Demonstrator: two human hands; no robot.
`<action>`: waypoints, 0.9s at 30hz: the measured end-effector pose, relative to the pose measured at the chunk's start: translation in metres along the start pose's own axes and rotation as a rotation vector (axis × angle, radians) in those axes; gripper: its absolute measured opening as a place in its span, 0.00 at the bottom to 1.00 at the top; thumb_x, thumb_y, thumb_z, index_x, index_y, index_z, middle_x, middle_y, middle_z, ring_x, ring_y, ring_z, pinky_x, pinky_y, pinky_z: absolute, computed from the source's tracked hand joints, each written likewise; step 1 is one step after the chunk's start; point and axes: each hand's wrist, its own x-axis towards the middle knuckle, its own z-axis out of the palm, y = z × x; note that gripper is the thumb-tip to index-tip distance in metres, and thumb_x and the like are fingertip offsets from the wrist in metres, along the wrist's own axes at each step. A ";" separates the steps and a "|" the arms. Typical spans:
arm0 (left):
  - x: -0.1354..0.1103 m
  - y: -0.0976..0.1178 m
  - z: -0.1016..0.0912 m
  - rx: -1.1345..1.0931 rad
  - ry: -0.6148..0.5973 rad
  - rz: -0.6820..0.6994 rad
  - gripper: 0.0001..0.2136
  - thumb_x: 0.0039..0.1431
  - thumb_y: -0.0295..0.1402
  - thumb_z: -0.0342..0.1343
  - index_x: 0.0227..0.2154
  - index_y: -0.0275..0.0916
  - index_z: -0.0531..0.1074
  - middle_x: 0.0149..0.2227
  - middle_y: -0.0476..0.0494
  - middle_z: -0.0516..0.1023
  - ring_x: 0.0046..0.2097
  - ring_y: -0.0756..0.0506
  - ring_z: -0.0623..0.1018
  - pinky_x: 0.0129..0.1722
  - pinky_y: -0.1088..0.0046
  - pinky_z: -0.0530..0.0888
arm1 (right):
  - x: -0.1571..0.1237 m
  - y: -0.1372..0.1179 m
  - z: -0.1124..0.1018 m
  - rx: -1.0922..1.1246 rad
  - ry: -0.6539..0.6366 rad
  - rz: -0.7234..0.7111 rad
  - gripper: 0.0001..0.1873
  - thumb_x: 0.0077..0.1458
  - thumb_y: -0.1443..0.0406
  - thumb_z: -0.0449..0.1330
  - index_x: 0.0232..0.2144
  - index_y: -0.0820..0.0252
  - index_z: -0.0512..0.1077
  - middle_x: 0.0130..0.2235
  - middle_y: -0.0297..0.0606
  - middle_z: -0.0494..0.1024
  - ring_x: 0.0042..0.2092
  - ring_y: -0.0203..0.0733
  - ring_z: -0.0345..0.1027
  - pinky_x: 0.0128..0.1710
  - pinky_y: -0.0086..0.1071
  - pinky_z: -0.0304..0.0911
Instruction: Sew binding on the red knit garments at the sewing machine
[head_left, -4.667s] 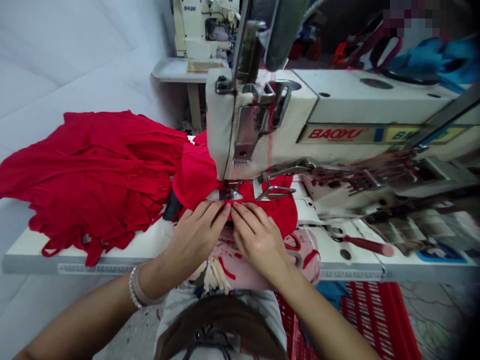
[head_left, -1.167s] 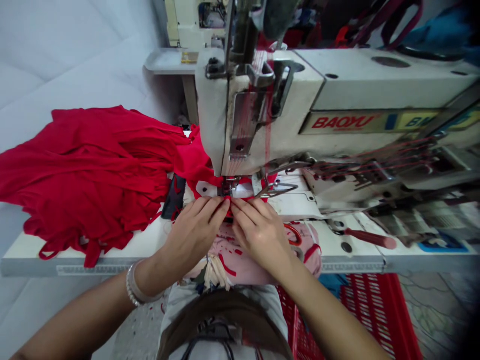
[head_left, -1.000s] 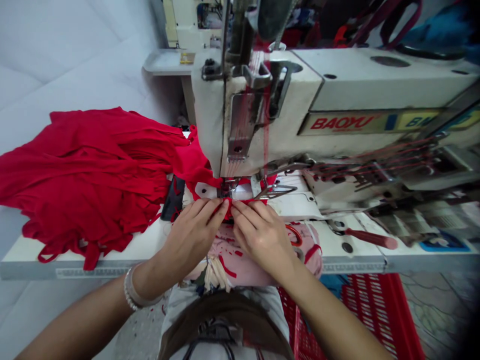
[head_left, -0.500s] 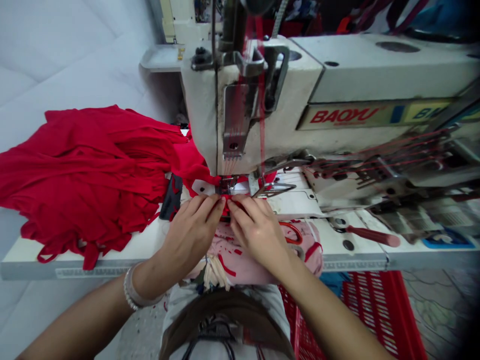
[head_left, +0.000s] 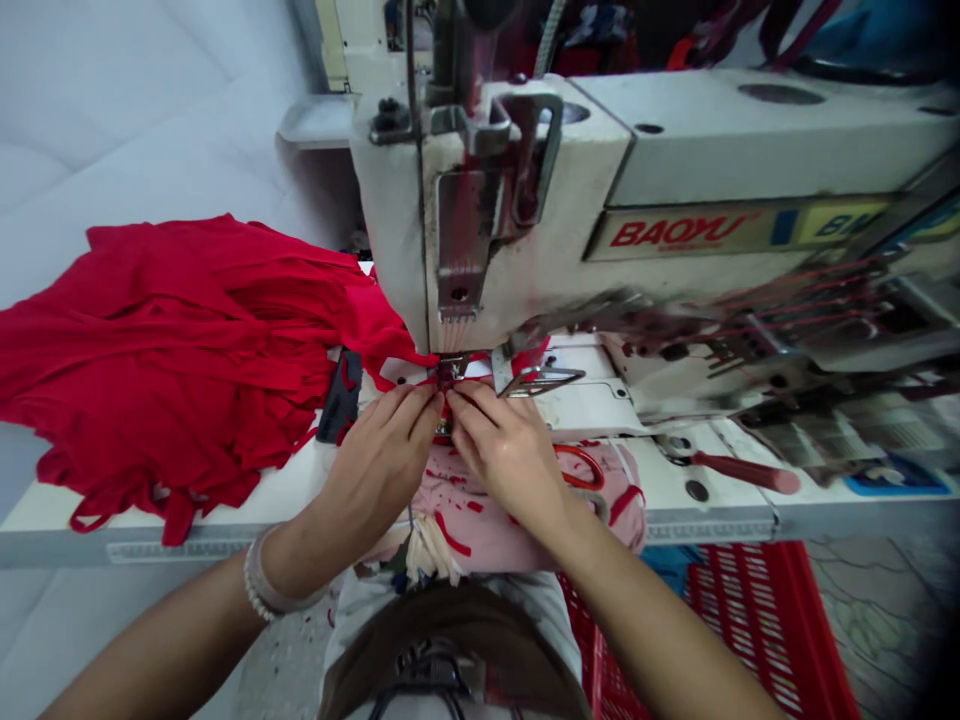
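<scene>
My left hand [head_left: 390, 440] and my right hand [head_left: 510, 445] meet close in front of the presser foot [head_left: 451, 370] of a white sewing machine [head_left: 390, 230]. Their fingers are bent and pressed down, fingertips almost touching, on the near edge of a red fabric piece [head_left: 394, 345]. Only a sliver of cloth shows between the fingertips; the rest there is hidden by the hands. The piece runs under the foot and out behind to the left. Red threads [head_left: 461, 270] come down to the needles.
A large heap of red fabric [head_left: 187, 350] covers the table's left side. Below my right hand, orange-handled scissors [head_left: 581, 465] lie on a pink cloth [head_left: 495, 530] strewn with red scraps. A red-handled tool [head_left: 750, 472] lies right; a red plastic basket [head_left: 780, 620] stands below the table edge.
Both hands have moved slightly forward, nearer the presser foot, and less red cloth shows in front of it. The view has shifted slightly.
</scene>
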 end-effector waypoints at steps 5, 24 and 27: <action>0.000 -0.004 -0.002 -0.036 -0.002 0.008 0.15 0.63 0.21 0.47 0.51 0.26 0.71 0.51 0.32 0.75 0.52 0.38 0.74 0.50 0.58 0.77 | -0.002 0.003 0.002 0.154 -0.003 0.053 0.14 0.64 0.69 0.52 0.43 0.66 0.77 0.44 0.44 0.80 0.45 0.44 0.70 0.43 0.39 0.65; 0.005 -0.014 -0.004 -0.008 0.058 0.053 0.15 0.63 0.20 0.48 0.49 0.26 0.74 0.48 0.33 0.78 0.47 0.38 0.77 0.45 0.60 0.79 | -0.004 0.010 0.000 0.135 -0.020 0.035 0.16 0.63 0.72 0.52 0.48 0.65 0.75 0.47 0.43 0.79 0.46 0.45 0.72 0.44 0.40 0.68; 0.004 -0.008 -0.003 0.018 0.046 0.068 0.15 0.62 0.20 0.48 0.49 0.24 0.73 0.49 0.31 0.77 0.48 0.38 0.77 0.46 0.60 0.79 | -0.003 0.008 0.000 0.019 -0.033 -0.062 0.16 0.63 0.73 0.51 0.49 0.70 0.75 0.48 0.47 0.79 0.48 0.48 0.71 0.45 0.41 0.69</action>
